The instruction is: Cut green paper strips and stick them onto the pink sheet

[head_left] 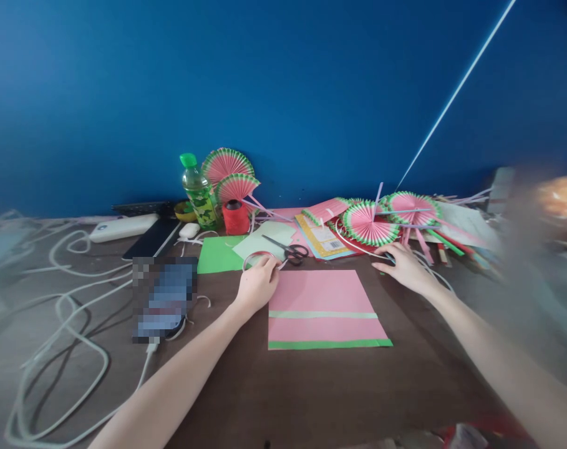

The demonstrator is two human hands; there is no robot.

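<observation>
My left hand (259, 284) is closed on a thin roll of tape (251, 257), just off the upper left corner of a pink paper sheet (318, 291). The sheet lies flat, with a pale green strip (323, 315) across it and a bright green strip (327, 344) along its near edge. To the right of the sheet, my right hand (402, 268) hovers low over the table, thumb and fingers apart. Its fingertips are by a thin white cord (358, 247). Black scissors (292, 251) lie just beyond my left hand.
Behind are green paper (218, 252), a green-capped bottle (199, 196), red thread (236, 219) and folded watermelon-coloured fans (372, 224). At left lie a blurred-out phone (168, 299), a white power bank (124, 228) and looped white cable (61, 312). A blue wall (283, 93) closes the back.
</observation>
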